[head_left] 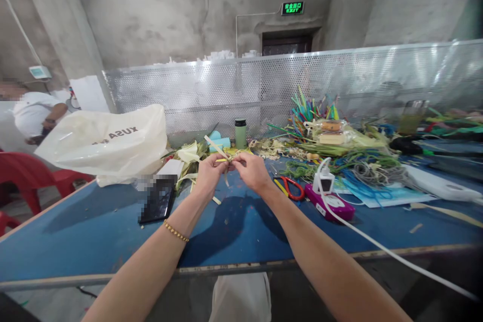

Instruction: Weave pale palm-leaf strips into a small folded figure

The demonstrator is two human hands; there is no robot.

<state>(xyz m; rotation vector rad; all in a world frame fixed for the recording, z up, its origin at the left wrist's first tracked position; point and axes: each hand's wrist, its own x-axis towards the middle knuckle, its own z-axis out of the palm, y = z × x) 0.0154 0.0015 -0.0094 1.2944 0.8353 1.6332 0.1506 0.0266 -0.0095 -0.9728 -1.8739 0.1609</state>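
Above the middle of the blue table, my left hand (208,174) and my right hand (251,171) meet fingertip to fingertip. Both are closed in a pinch on pale yellow-green plant strips (215,145), which look like split leaf or straw. One strip sticks up toward the upper left, and short ends hang below the fingers. Exactly how the strips cross between the fingertips is too small to tell. To the right of my right hand lie red-handled scissors (295,188). More loose pale strips (188,153) lie beyond my left hand.
A white plastic bag (109,143) and a dark phone (160,198) lie left on the blue table (94,231). Behind stands a green bottle (240,134). Right are a purple power strip (330,204) with a white cable, tangled cords (362,166) and a perforated metal screen (181,90). A person sits far left.
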